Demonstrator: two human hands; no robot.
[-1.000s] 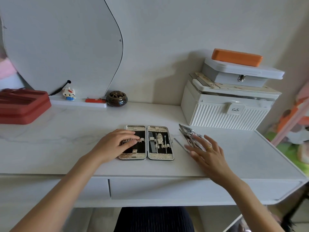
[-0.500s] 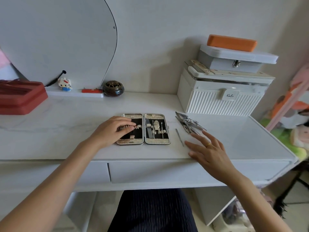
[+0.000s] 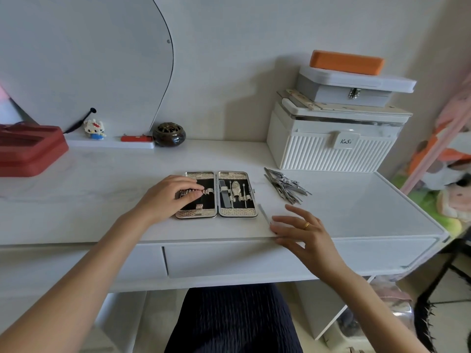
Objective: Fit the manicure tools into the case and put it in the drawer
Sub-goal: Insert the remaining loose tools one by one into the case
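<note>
The open metal case (image 3: 216, 194) lies flat on the table (image 3: 102, 187) under the left hand (image 3: 165, 197), whose fingers rest on it; the right hand (image 3: 303, 233), fingers spread, hovers beside a thin steel tool (image 3: 263, 212).

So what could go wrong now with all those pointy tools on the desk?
Three things might. The thin loose tool lies close to the desk's front edge, right by the right hand, so a nudge could knock it off. The pile of tools is tangled and pointed, so grabbing it quickly could prick fingers. The left hand rests on the open case; pressing unevenly might shift it.
</note>
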